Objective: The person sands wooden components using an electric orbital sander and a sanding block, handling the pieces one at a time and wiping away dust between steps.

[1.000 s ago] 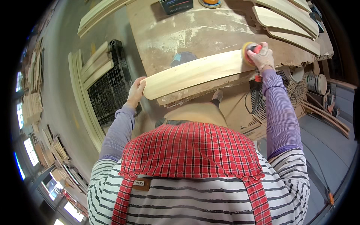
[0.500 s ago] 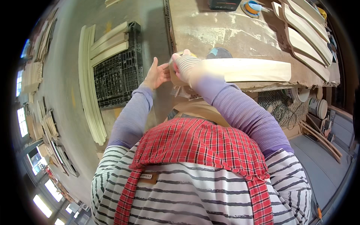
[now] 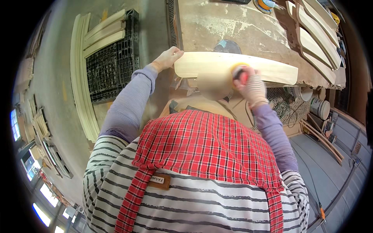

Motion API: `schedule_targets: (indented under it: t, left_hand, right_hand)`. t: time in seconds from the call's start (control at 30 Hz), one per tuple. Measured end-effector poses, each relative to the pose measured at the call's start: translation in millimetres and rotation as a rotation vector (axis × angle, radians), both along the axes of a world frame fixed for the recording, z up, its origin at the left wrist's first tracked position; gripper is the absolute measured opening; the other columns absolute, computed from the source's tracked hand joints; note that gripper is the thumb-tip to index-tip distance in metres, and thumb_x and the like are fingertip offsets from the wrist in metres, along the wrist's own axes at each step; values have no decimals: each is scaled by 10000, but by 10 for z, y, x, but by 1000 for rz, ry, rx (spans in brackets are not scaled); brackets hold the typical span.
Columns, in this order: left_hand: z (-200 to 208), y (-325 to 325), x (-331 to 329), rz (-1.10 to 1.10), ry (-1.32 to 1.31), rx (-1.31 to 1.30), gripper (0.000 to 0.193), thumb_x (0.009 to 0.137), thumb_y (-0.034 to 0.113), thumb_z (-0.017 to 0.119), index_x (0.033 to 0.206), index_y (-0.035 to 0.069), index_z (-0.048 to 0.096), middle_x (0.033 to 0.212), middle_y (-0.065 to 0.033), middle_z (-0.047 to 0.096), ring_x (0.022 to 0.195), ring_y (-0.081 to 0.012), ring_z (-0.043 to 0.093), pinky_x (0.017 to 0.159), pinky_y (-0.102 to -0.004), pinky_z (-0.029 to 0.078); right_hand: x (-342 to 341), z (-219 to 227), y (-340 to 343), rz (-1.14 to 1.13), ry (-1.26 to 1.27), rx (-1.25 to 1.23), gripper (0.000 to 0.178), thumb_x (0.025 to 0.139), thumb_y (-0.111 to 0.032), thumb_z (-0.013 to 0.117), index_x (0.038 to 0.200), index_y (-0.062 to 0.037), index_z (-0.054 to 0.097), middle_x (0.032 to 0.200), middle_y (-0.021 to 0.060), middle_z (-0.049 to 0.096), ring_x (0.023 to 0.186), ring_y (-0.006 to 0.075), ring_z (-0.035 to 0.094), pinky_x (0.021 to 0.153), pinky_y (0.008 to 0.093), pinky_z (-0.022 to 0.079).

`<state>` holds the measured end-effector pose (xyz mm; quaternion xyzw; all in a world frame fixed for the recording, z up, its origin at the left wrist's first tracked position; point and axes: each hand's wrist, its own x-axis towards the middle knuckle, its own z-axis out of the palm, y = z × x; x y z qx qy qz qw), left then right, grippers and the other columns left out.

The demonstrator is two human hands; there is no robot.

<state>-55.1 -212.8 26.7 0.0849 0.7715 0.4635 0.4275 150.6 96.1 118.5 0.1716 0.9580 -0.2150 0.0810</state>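
Note:
A long pale wooden board (image 3: pixel 194 62) lies along the near edge of the workbench, its left end slightly overhanging the corner. My left hand (image 3: pixel 168 59) grips that end with its fingers bent over it. Over the board's right half, my right hand (image 3: pixel 251 86) is closed around a red and black hand tool (image 3: pixel 241 74) with a yellow rim, perhaps a small sander. Motion blurs the tool, and its underside is hidden. A blurred brown patch (image 3: pixel 211 83) covers part of the board's near edge; I cannot tell what it is.
Curved pale boards (image 3: pixel 316 33) lie at the bench's right. A dark round disc (image 3: pixel 228 46) sits behind the board. To the left, a black plastic pallet (image 3: pixel 112 62) bears long wooden pieces (image 3: pixel 79 77). Buckets (image 3: pixel 319 108) and wire stand under the bench.
My right hand has moved from the board's left end to its right half, where the tool now shows. My left hand, open beside the bench before, now grips the board's left end.

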Motion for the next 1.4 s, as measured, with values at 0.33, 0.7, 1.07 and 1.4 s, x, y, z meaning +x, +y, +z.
schedule_targets:
  t: [0.33,0.7,1.07,1.4]
  left_hand:
    - [92,130,-153,-182,-25,-11,516,992,488,533,1094,-4,648,963,-83,674,826,-163,642,694,-307,540]
    - [-263,346,316,256,639,-231,399,1047,417,423,998,34,523,923,-276,632,940,-514,577,778,-549,443]
    - [-95,351,229,-36,1022,-426,235,1017,303,480,1006,88,572,998,-184,640,997,-411,586,830,-521,446]
    - [68,2258,795,-202,1097,-197,232,998,277,503,1089,137,665,1086,-97,616,1053,-315,545,940,-472,396]
  right_hand:
    - [-510,-180,-1204,348,23,-208,328,847,-165,641,1155,-81,567,1217,182,587,965,379,645,824,476,539]
    - [36,62,289,-299,41,-122,468,800,-304,734,1195,-125,560,1202,225,589,1022,411,631,897,460,532]
    - [103,170,1671,-758,94,-24,530,732,-378,746,1125,-48,613,1014,275,680,971,394,680,844,444,554]
    - [-111,243,489,-210,-43,-194,302,871,-323,622,1139,-193,572,1251,194,550,1046,387,638,898,468,533]
